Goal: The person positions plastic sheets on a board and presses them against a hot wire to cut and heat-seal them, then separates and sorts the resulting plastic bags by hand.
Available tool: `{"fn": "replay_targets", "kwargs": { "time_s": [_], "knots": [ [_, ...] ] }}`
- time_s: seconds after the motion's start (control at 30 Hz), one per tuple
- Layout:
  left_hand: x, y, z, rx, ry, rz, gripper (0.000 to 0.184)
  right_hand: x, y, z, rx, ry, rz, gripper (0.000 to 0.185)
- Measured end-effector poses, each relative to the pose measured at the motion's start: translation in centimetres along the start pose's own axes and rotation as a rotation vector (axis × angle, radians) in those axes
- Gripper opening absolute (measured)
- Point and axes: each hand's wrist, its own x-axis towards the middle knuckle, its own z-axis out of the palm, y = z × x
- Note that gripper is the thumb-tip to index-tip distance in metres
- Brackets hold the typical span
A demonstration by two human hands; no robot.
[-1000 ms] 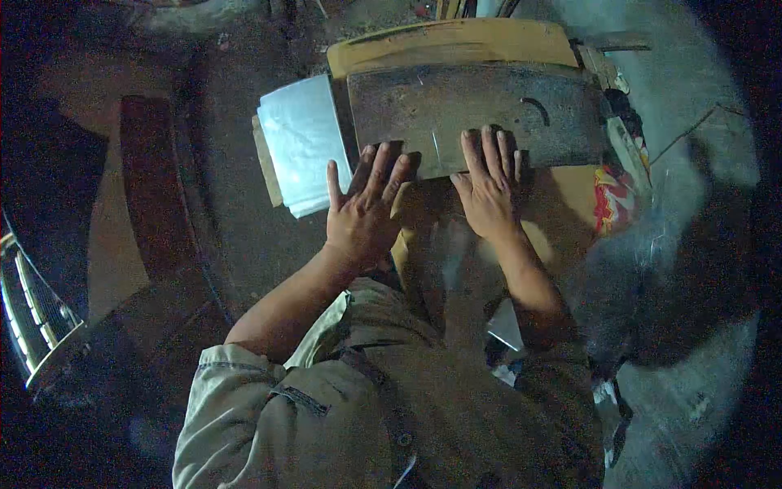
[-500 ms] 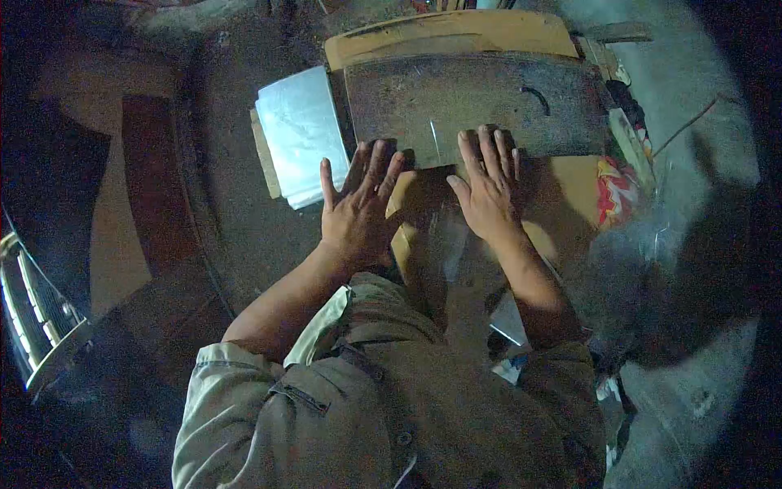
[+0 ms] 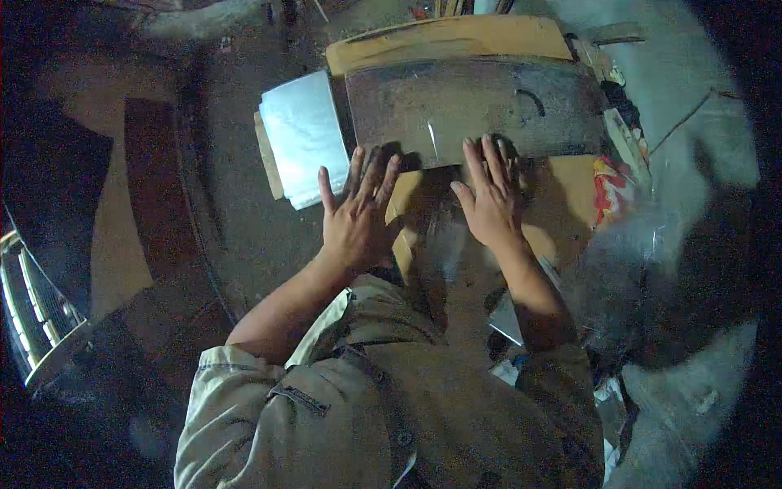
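Observation:
My left hand (image 3: 353, 213) is held palm down with its fingers spread, at the near left edge of a dark flat panel (image 3: 472, 106). Nothing is in it. My right hand (image 3: 491, 200) lies palm down with fingers stretched out at the panel's near edge, also holding nothing. Whether either hand presses on the panel or hovers over it I cannot tell. On the panel are a small dark curved piece (image 3: 530, 103) and a thin bright streak (image 3: 432, 140). A stack of shiny pale sheets (image 3: 303, 138) lies just left of the panel.
A yellowish board (image 3: 448, 41) shows behind the panel, and a similar surface (image 3: 562, 191) shows in front. To the right lies a red and white packet (image 3: 611, 193). A lit slatted object (image 3: 37, 314) stands at far left. A thin rod (image 3: 684, 122) sticks out at right.
Both hands have drawn slightly back toward me from the panel, their fingers still spread. The panel and the sheets look unmoved apart from a small camera shift.

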Motion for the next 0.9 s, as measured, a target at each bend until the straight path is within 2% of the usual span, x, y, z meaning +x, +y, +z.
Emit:
{"fn": "replay_targets", "kwargs": {
  "time_s": [0.03,0.1,0.13,0.2,0.27,0.33,0.4,0.47,0.5,0.6,0.63,0.7,0.83,0.9],
  "knots": [
    [-0.1,0.2,-0.1,0.004,0.018,-0.001,0.084,-0.3,-0.1,-0.1,0.000,0.003,0.000,0.062],
    [-0.3,0.4,0.2,-0.023,0.043,-0.003,0.083,-1.1,-0.2,-0.2,0.231,0.080,0.068,0.056],
    [-0.6,0.4,0.4,-0.024,0.043,-0.001,0.083,-1.7,-0.3,-0.3,0.229,0.081,0.069,0.056],
    [-1.4,0.6,0.7,-0.117,-0.005,0.109,0.078,-3.1,-0.3,-0.7,0.177,0.026,0.245,0.050],
    [-2.6,1.0,0.6,-0.097,-0.011,0.169,0.072,-4.9,0.6,1.0,0.174,0.113,0.196,0.046],
    [-3.9,0.8,2.9,-0.133,-0.113,0.322,0.067,-6.6,0.1,1.1,0.477,-0.059,0.420,0.045],
    [-4.9,1.0,4.5,-0.056,-0.071,0.352,0.062,-7.1,-0.9,0.3,0.521,-0.086,0.437,0.047],
    [-5.2,1.5,4.4,-0.110,-0.320,0.291,0.044,-7.5,-1.7,0.0,0.464,-0.237,0.625,0.045],
    [-5.4,1.7,4.7,-0.108,-0.262,0.297,0.043,-7.8,-1.5,0.7,0.395,-0.146,0.525,0.045],
    [-5.7,2.3,4.9,-0.103,-0.308,0.300,0.046,-8.9,-0.9,2.6,0.381,-0.063,0.521,0.038],
    [-5.5,2.5,4.5,-0.139,-0.383,0.295,0.050,-9.0,-0.7,2.9,0.383,-0.061,0.521,0.038],
    [-5.6,2.9,4.6,-0.148,-0.397,0.275,0.053,-8.9,-0.2,3.4,0.462,-0.069,0.477,0.029],
    [-5.8,3.1,4.9,-0.112,-0.437,0.260,0.062,-9.3,0.8,4.1,0.485,-0.080,0.522,0.023],
    [-5.7,3.3,4.7,-0.114,-0.449,0.252,0.063,-9.3,1.2,4.1,0.394,-0.030,0.411,0.021]
  ]
}}
